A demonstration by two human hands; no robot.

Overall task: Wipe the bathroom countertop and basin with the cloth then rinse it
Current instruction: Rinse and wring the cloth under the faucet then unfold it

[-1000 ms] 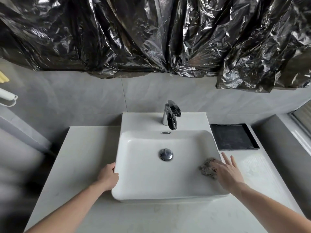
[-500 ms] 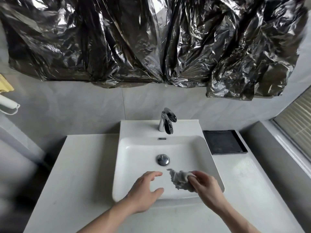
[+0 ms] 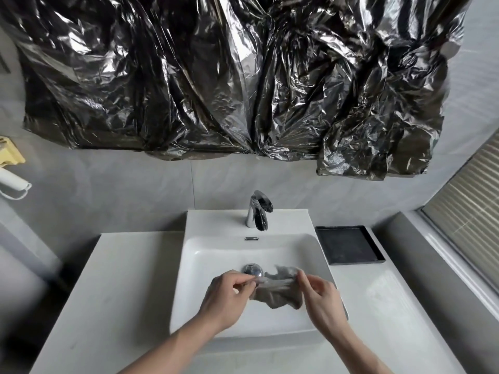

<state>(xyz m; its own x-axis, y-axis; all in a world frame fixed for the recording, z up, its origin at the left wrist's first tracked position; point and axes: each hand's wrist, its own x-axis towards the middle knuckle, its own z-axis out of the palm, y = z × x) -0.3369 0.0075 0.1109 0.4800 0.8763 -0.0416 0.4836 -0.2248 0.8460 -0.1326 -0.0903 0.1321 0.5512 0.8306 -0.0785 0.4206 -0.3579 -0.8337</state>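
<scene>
Over the white rectangular ceramic basin [image 3: 189, 279], your left hand [image 3: 226, 298] and right hand [image 3: 321, 295] each pinch an edge of the limp grey cloth [image 3: 278, 292] — likely soft and light, so grip its edges.

The cloth [image 3: 278, 291] is looking like soft, matt grey fabric, crumpled and hanging limp over the basin [image 3: 216, 255], which is showing smooth, glossy white ceramic. The faucet [image 3: 258, 210] and the drain plug [image 3: 252, 269] are gleaming as polished chrome metal. The countertop [image 3: 129, 265] is appearing as smooth pale stone with a low sheen and faint smudges. At its back right corner a black tray [image 3: 349, 245] is looking matt and slightly dusty. Above, the black plastic sheeting [image 3: 229, 76] is shining glossy and heavily wrinkled. The wall tiles [image 3: 121, 190] are reading as matt grey.
</scene>
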